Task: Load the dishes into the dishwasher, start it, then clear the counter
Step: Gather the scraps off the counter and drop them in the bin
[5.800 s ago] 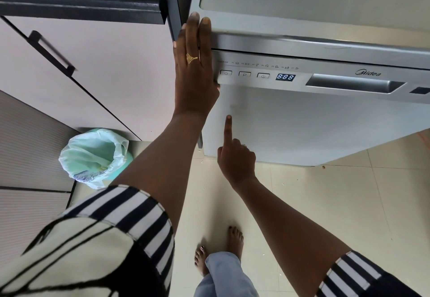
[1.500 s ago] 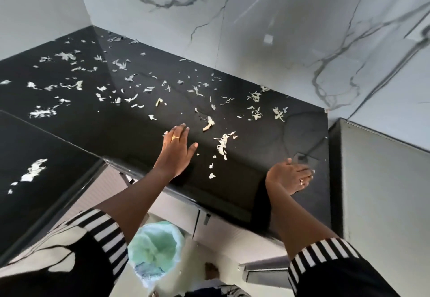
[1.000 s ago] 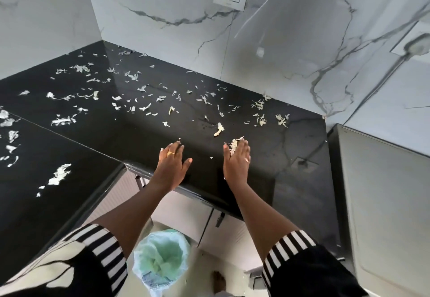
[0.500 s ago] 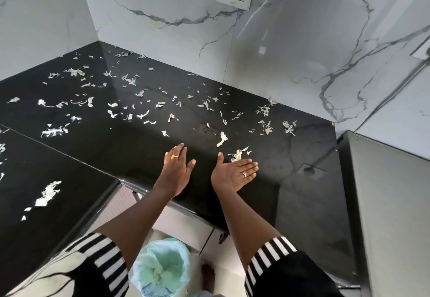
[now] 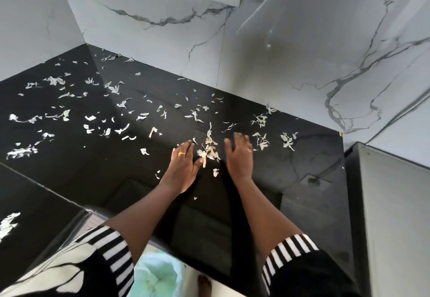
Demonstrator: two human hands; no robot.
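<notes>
My left hand (image 5: 182, 168) lies flat on the black surface (image 5: 76, 164), grip open and holding nothing, a gold ring on one finger. My right hand (image 5: 239, 154) stands on its edge at three o'clock of it, fingers loose and empty too. Between them sits a small heap of pale peel scraps (image 5: 209, 148) (the thumb of my left just touches it). More scraps (image 5: 102, 119) lie scattered from nine to twelve o'clock. The green-lined bin (image 5: 157, 275) stands at six o'clock, below the edge.
</notes>
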